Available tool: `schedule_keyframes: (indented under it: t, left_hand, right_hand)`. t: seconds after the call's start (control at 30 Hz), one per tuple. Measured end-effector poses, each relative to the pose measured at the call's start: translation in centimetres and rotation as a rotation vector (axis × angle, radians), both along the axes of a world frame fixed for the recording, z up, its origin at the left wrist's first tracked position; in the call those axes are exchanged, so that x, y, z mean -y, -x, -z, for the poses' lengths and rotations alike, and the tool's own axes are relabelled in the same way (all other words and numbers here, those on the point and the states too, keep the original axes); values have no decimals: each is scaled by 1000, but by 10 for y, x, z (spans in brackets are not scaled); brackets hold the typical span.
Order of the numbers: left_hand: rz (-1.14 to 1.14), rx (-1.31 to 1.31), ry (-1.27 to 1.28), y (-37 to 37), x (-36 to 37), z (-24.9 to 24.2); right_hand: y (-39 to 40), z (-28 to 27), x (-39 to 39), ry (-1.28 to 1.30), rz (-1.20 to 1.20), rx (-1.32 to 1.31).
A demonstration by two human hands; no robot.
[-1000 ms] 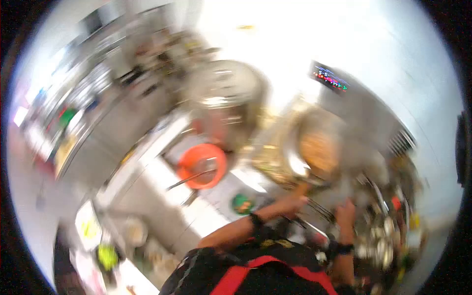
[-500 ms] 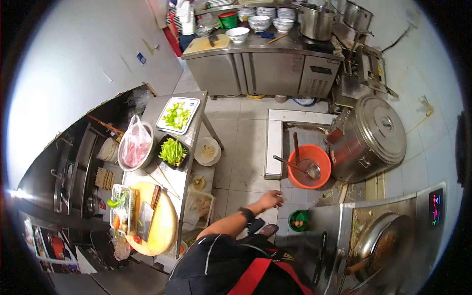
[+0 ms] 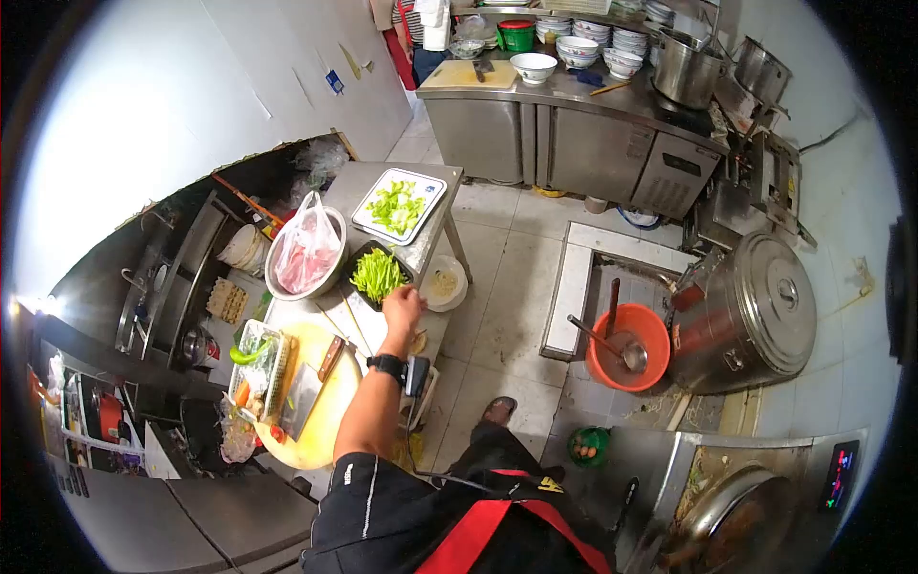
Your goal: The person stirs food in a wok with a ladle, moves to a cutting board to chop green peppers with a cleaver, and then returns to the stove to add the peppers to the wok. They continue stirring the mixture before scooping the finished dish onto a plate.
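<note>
My left hand (image 3: 404, 306), with a dark watch on its wrist, is at the near right edge of a black tray (image 3: 409, 275). Its fingers are curled in against the tray's rim; the fingertips are partly hidden. Cut green pepper strips (image 3: 378, 275) fill that tray. Behind it lies a white tray (image 3: 435, 196) with chopped pale green vegetable pieces (image 3: 395, 206). To the left stands a metal bowl (image 3: 337, 222) holding a plastic bag of pink meat (image 3: 304, 263). My right hand does not show.
Nearer on the table are a round cutting board (image 3: 330, 421), a cleaver (image 3: 304, 400) and a vegetable basket (image 3: 260, 368). A wok (image 3: 732, 507) sits on the stove at right. On the floor are an orange basin (image 3: 650, 330) with ladles, a green container (image 3: 587, 447) and a large lidded pot (image 3: 736, 316).
My left hand has swung from over the floor leftward to the pepper tray. My view has turned left, and my body has shifted with it.
</note>
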State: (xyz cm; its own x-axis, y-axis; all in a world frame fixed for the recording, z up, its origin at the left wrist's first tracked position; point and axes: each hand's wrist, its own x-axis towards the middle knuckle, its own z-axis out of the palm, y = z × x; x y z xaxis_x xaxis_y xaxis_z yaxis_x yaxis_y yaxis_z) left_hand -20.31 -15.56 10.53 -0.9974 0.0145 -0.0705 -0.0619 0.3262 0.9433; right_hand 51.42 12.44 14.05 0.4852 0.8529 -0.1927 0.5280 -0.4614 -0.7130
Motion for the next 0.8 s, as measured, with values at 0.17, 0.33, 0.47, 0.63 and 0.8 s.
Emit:
schedule_keyframes:
  t: [0.17,0.33,0.47,0.63,0.8]
  left_hand:
    - [-111,-286,516,149,7,2]
    - [131,24,1059,295,6,60]
    - [375,41,1329,326,5,73]
    - [338,217,1322,365,29,112]
    - [501,127,1369,364,37,98]
  right_hand:
    - [64,-4,-5,-27,10,-4]
    - [119,-20,-6,-54,74,4]
    - [137,-33,-10,-70,145,-8]
    - [143,-43,-11,-86,208,-21]
    - [125,-53,-3,-123,287,-55]
